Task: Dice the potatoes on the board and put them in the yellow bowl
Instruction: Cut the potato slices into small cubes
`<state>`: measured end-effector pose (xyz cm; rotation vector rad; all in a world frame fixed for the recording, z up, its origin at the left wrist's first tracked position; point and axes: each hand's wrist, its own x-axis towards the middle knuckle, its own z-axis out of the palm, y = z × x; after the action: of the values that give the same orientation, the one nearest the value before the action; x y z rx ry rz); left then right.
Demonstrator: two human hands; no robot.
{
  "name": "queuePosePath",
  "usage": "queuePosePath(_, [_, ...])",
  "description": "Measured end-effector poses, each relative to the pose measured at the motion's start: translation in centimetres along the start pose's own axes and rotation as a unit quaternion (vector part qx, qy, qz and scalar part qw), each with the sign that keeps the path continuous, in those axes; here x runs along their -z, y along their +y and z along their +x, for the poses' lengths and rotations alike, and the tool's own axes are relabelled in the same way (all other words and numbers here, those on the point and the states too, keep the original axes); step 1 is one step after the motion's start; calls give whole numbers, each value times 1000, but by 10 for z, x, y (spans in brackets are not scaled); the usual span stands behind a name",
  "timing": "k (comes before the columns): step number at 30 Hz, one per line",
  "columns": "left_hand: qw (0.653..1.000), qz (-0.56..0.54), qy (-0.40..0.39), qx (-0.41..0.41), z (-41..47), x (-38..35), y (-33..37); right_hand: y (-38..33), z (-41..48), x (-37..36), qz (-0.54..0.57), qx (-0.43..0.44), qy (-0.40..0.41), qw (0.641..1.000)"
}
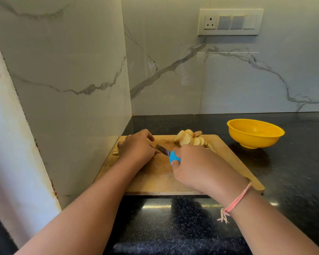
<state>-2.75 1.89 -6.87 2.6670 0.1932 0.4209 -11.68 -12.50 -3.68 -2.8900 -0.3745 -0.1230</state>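
A wooden cutting board (158, 173) lies on the black counter. Sliced potato pieces (189, 138) are heaped at its far edge. My right hand (201, 166) grips the blue handle of a knife (171, 155), whose blade points left toward my left hand. My left hand (136, 146) is curled over a potato piece on the board's left part; that piece is almost wholly hidden under the fingers. A few small potato bits (115, 151) show at the board's left edge. The yellow bowl (255, 133) stands to the right of the board, and looks empty.
A marble side wall (72, 107) stands close on the left of the board, and a marble backsplash runs behind it. A switch panel (230, 22) is high on the back wall. The dark granite counter (293, 172) stretches to the right and front.
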Motion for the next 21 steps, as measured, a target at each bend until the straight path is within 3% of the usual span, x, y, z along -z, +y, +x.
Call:
queuePosePath(14, [1000,28,-4,1,-3,4,5,-3,-19,9,-24,34,-27,999])
queuePosePath(18, [1000,21,1,-11,-3,3,1,2,-26,16,-29,20,-36,999])
queuePosePath(21, [1000,5,7,-20,-2,4,-2,8,-19,25,45,-29,-45,998])
